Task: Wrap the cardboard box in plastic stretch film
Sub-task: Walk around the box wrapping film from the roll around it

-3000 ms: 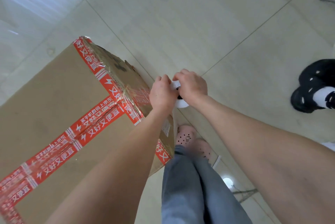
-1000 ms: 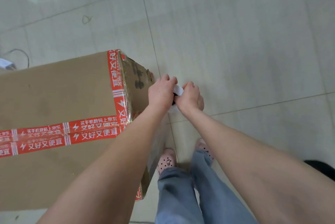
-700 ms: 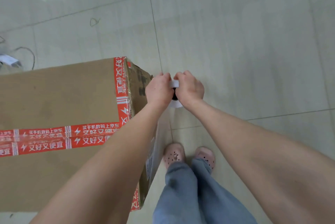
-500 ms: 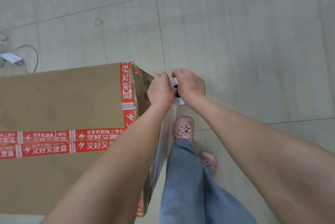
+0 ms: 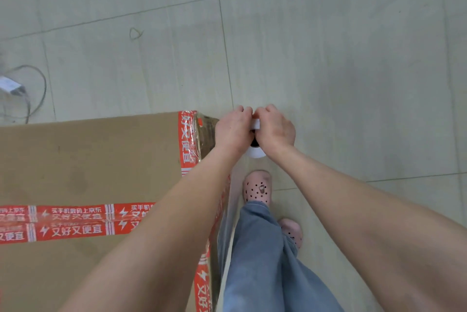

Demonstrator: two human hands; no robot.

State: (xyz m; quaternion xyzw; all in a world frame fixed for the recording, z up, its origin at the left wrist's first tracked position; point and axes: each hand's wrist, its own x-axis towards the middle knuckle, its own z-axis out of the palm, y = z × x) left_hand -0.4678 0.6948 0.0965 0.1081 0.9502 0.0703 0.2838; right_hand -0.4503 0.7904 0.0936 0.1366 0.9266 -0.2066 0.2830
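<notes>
Big brown cardboard box (image 5: 88, 165) sits on the pale grey tiled floor (image 5: 328, 58). Everything below is placed relative to that box.

Red printed packing tape (image 5: 75, 223) runs across the box's top as a double strip, and more runs along its right edge. The white text reads 又好又便宜, and a smaller line above says 买手机数码上京东, so it's JD.com tape, with little lightning bolt icons between the phrases.

Crinkly clear plastic stretch film (image 5: 195, 134) already covers the box's far right corner and trails down its right side.

Just off that far right corner, both hands hold a small white roll of stretch film (image 5: 255, 153). The left hand (image 5: 233, 132) is on the box side with its fingers curled round the roll. The right hand (image 5: 275, 129) is on the outer side, fingers also curled round it, knuckles nearly touching the left's. Only a white sliver between the hands, the roll's lower end and a dark core hole show.

Beside the box's right side are pink perforated clogs (image 5: 257, 189) and blue jeans (image 5: 257, 261).

Beyond the box's far left edge, a thin looped cable with a white plug (image 5: 10, 88) lies on the floor.
</notes>
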